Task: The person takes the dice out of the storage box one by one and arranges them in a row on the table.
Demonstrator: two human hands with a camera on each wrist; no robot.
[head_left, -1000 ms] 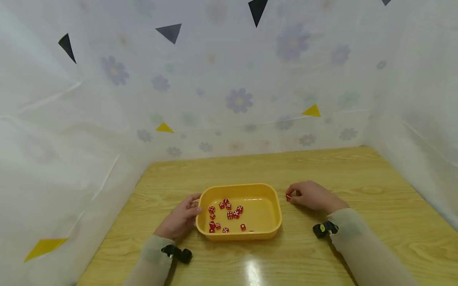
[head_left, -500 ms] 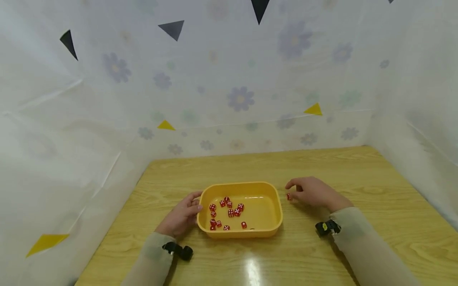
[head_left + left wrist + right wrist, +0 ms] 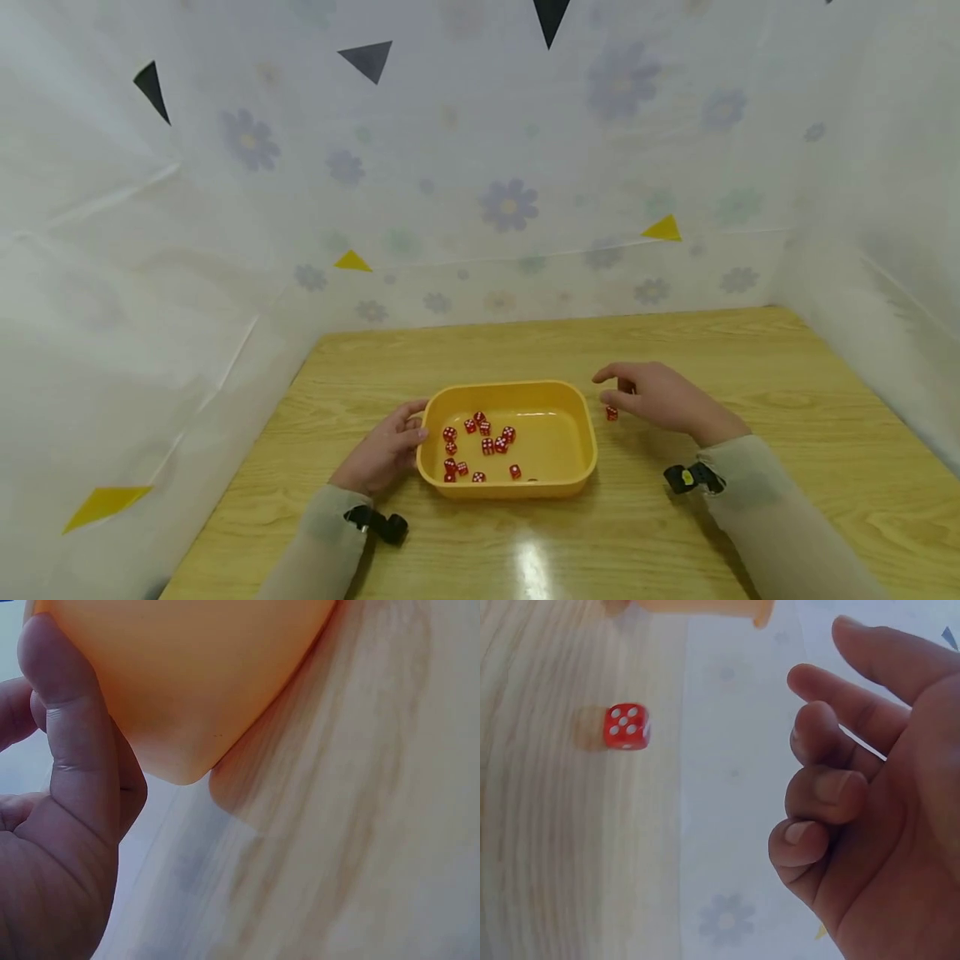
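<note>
– Dice (image 3: 483,446), red with white pips, scattered over the left half of the yellow tray (image 3: 510,490). Kept together there by the raised walls.

– And one red die (image 3: 612,413) outside, alone on the wooden table (image 3: 750,375), just beside the tray's right wall. Shows five pips on top in the right wrist view (image 3: 626,726).

– Held by anything?

– No. Lies free on the wood, apart from the right hand (image 3: 660,400). Hovers just above and beside it, fingers (image 3: 825,795) loosely curled, grasping nothing, index finger and thumb stretched forward.

– Left hand (image 3: 382,454)?

– Rests against the tray's left end. One finger (image 3: 75,735) laid straight and flat along the orange outer wall (image 3: 187,675), pressing rather than gripping. Probably there to brace a light tray against sliding on the smooth tabletop.

– Other left fingers?

– Mostly out of the wrist view; look relaxed at the rim from the head camera, not hooked over it as far as can be told.
</note>
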